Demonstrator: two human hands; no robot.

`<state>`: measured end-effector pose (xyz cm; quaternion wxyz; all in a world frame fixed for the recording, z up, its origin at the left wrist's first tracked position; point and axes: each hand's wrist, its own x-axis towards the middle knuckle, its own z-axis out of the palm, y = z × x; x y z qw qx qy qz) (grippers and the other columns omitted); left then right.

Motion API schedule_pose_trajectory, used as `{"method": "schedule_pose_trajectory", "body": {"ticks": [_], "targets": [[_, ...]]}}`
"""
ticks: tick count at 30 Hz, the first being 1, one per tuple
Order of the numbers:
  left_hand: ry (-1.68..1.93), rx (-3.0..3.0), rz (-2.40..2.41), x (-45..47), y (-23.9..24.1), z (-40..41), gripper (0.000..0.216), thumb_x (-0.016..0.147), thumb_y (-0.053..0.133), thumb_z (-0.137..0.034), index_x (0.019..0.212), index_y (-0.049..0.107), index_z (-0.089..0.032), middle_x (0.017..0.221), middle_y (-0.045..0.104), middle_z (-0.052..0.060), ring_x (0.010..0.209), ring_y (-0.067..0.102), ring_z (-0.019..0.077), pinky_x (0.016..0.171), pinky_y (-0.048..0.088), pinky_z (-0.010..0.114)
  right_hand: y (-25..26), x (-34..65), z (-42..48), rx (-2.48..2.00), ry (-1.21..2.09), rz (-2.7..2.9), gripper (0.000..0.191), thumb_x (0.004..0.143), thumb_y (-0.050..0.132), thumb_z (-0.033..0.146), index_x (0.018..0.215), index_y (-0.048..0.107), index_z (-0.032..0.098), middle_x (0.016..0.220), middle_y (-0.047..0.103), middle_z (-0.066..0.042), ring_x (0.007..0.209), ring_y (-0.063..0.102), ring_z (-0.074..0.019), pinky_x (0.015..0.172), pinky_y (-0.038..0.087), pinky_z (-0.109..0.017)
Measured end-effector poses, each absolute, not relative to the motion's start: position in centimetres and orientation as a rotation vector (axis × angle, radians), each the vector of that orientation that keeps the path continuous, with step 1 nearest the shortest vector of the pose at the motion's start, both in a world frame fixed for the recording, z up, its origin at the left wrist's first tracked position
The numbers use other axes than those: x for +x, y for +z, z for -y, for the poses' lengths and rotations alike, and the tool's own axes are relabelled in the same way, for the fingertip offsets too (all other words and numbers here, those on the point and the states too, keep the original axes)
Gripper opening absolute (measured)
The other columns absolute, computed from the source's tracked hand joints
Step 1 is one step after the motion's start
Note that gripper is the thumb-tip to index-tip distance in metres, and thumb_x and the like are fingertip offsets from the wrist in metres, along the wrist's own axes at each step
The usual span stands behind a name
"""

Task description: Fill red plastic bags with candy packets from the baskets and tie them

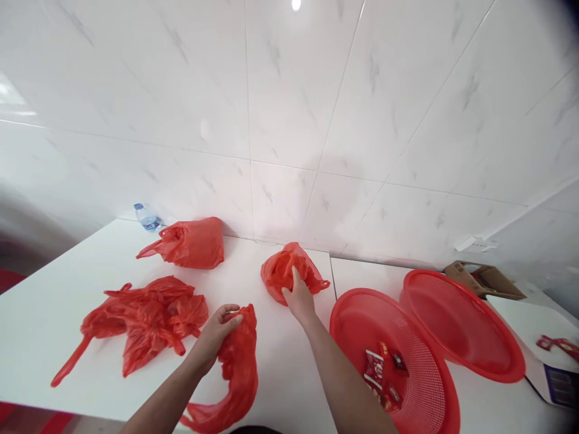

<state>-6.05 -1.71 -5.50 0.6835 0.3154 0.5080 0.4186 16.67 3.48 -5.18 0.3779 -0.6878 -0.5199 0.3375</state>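
My left hand (pixel 218 336) is closed on the gathered top of a limp red plastic bag (pixel 242 374), which hangs down over the table's near side. Farther off, my right hand (pixel 299 296) is at the mouth of a second red plastic bag (pixel 277 274) that sits bulging on the table. Thumb and forefinger show against its crumpled film; the other fingers are partly hidden in the folds. What lies inside this bag cannot be seen.
A heap of red plastic bags (pixel 154 319) lies left, with a filled red bag (pixel 203 244) and water bottle (pixel 148 218) behind. Right stand a red basket (pixel 432 367) holding several small wrapped packets (pixel 374 366), another red basket (pixel 465 313) and a cardboard box (pixel 502 284).
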Motion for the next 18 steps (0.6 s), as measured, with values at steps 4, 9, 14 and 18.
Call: {"method": "schedule_pose_trajectory", "body": {"ticks": [4,9,14,18], "targets": [[0.870,0.732,-0.913,-5.6,-4.2,-0.3,0.050,0.067,0.079,-0.030,0.109,0.055,-0.020,0.090,0.070,0.005,0.075,0.068,0.0190,0.071,0.053,0.032,-6.2,15.0,1.3,-1.590,1.015,1.152,0.059,0.080,0.058,0.041,0.136,0.043,0.026,0.118,0.060,-0.007,0.099,0.059,-0.0227,0.086,0.044,-0.038],[0.770,0.791,-0.756,-3.8,-3.2,-1.3,0.045,0.073,0.074,-0.037,0.109,0.055,-0.018,0.099,0.069,0.011,0.078,0.068,0.0195,0.073,0.053,0.032,-9.2,12.4,6.3,-1.194,1.479,1.060,0.054,0.067,0.074,0.032,0.119,0.059,0.022,0.110,0.067,-0.006,0.097,0.061,-0.0240,0.083,0.047,-0.037],[0.817,1.076,-0.885,-3.1,-4.0,-1.0,0.079,0.077,0.066,-0.052,0.143,0.030,-0.027,0.148,0.038,0.016,0.135,0.038,0.0300,0.103,0.038,0.044,-10.3,16.3,6.0,-1.123,1.468,0.559,0.030,0.078,0.064,0.043,0.094,0.067,0.018,0.090,0.072,-0.006,0.083,0.064,-0.0214,0.082,0.048,-0.037],[0.606,1.164,-1.018,-0.8,-6.3,1.2,0.093,0.071,0.072,-0.050,0.147,0.026,-0.023,0.149,0.036,0.019,0.137,0.034,0.0335,0.104,0.036,0.047,-9.3,19.7,5.3,-1.059,1.576,0.558,0.033,0.077,0.068,0.044,0.099,0.067,0.019,0.099,0.072,-0.007,0.091,0.064,-0.0205,0.086,0.047,-0.035]]}}
